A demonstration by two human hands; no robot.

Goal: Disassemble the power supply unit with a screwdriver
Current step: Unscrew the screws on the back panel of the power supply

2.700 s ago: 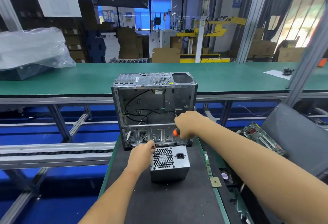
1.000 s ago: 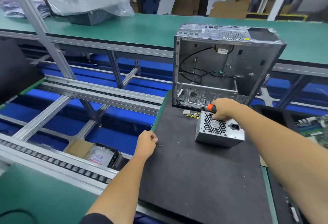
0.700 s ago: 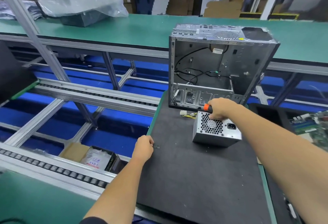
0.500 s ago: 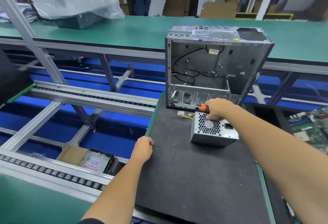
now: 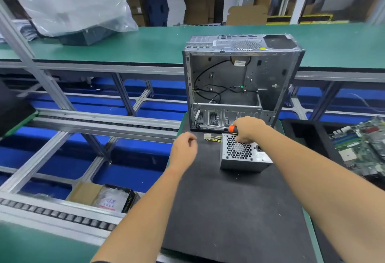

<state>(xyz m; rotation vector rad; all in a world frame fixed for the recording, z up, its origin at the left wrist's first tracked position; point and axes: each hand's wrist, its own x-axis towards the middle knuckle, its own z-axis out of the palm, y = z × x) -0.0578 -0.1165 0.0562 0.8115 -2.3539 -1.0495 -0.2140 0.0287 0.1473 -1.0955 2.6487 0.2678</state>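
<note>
The grey power supply unit stands on the black mat, its honeycomb fan grille facing me, with yellow wires and a white plug trailing to its left. My right hand rests over the unit's top rear edge, closed around a screwdriver with an orange handle. The shaft points left toward the case. My left hand hovers above the mat left of the unit, fingers loosely curled, holding nothing that I can see.
An open, gutted computer case stands upright just behind the unit. A circuit board lies in a black tray at right. A roller conveyor and a cardboard box sit at left. A plastic-wrapped item rests on the far green bench.
My left hand has left the mat's left edge and moved up and right toward the power supply unit. My right hand has stayed on the unit with the screwdriver.
</note>
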